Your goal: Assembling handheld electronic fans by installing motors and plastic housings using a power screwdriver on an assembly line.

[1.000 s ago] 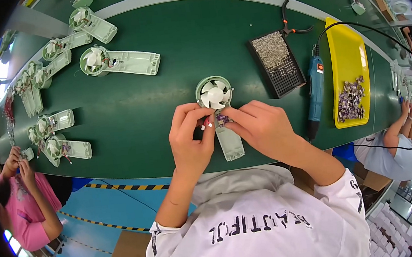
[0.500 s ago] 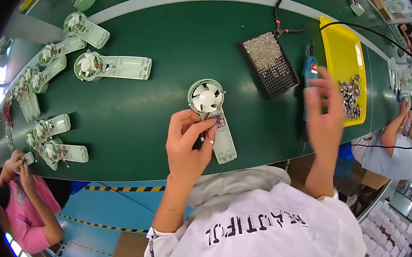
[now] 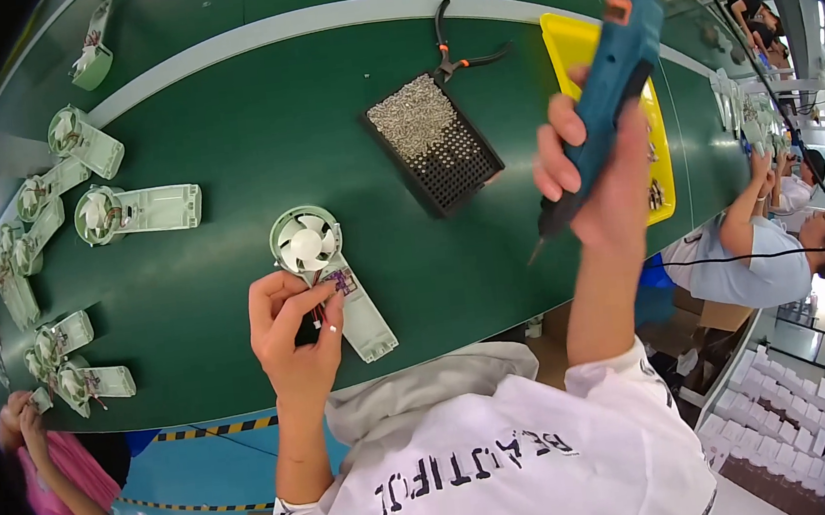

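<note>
A pale green fan housing [image 3: 366,315] with a white-bladed fan [image 3: 308,244] at its round end lies on the green table in front of me. My left hand [image 3: 291,323] pinches a small purple circuit board [image 3: 343,283] against the housing, below the fan, with thin wires by the fingers. My right hand [image 3: 604,162] is wrapped round a blue electric screwdriver [image 3: 608,86], lifted above the table. Its thin bit tilts down and to the left, apart from the housing. Between the two hands, farther back, sits a black perforated tray [image 3: 453,168] heaped with small silvery screws [image 3: 413,117].
Behind the screwdriver is a yellow tray [image 3: 658,121] of small metal parts. Pliers [image 3: 457,57] lie beyond the screw tray. Several more fan housings [image 3: 161,208] stand along the left. Co-workers sit at both sides; a dark cable [image 3: 766,80] hangs at right.
My right hand has taken hold of the electric screwdriver and raised it off the table. The whole view has shifted to the right. My left hand stays on the circuit board.
</note>
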A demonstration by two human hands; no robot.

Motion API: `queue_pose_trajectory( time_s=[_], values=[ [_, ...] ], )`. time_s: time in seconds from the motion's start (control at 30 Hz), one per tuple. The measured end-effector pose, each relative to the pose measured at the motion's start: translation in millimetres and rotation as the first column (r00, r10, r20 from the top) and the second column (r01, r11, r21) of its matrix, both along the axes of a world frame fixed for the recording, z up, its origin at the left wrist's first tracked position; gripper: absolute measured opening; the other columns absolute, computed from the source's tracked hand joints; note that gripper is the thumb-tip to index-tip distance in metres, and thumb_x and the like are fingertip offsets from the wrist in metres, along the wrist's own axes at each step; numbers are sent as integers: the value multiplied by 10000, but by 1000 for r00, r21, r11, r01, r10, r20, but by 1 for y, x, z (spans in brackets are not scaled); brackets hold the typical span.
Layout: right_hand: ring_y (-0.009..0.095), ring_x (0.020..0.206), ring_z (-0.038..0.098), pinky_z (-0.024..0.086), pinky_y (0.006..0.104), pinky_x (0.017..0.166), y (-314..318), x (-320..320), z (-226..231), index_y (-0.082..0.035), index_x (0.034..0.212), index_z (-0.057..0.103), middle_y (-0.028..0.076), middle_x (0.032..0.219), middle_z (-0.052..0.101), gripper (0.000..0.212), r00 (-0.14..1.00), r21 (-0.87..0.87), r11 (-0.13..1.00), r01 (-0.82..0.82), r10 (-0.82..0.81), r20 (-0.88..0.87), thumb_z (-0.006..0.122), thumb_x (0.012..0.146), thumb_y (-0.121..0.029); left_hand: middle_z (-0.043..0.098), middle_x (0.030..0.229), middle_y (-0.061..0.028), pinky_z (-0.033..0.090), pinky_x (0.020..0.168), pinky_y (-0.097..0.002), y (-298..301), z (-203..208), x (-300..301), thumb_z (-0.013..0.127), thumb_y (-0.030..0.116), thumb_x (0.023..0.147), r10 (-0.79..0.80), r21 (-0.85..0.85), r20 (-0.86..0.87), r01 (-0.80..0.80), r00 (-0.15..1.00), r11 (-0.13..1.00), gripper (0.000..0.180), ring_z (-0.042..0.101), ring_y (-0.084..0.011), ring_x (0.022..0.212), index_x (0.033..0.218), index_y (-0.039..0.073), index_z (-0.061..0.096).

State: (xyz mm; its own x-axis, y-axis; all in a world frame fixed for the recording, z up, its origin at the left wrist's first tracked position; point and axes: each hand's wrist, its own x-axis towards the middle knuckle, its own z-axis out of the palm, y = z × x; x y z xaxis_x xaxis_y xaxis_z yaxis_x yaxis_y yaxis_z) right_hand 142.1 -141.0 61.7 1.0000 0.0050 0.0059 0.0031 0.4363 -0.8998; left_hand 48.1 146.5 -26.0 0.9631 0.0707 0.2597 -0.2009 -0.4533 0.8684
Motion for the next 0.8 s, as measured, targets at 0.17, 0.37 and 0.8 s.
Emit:
queue_pose_trajectory(
  time_s=[0.17,0.37,0.8],
  values=[
    [151,502,453,428,310,452,53,36,-53,-164,1335,484,32,823,501,812,695,61,992,108,-119,709,475,873,-832,554,998,-71,491,643,-272,-2,0,2,803,-71,735,7,-7,-16,-7,1000,1000,203,593,-161,764,915,-11,731],
    [150,488,459,430,312,445,55,37,-71,-172,1265,462,38,789,502,901,765,-86,950,301,-187,616,485,766,-922,549,992,-70,490,664,-277,-3,2,0,810,-66,734,1,-10,-25,-1,1000,1000,203,613,-171,796,911,-4,734],
    [140,501,471,438,298,448,59,39,-70,-160,1242,439,37,797,502,854,779,-134,972,191,-67,623,527,789,-878,548,961,-56,461,636,-270,-3,1,1,804,-61,741,4,-32,-23,-5,1000,999,189,568,-151,762,905,-1,732]
  ],
)
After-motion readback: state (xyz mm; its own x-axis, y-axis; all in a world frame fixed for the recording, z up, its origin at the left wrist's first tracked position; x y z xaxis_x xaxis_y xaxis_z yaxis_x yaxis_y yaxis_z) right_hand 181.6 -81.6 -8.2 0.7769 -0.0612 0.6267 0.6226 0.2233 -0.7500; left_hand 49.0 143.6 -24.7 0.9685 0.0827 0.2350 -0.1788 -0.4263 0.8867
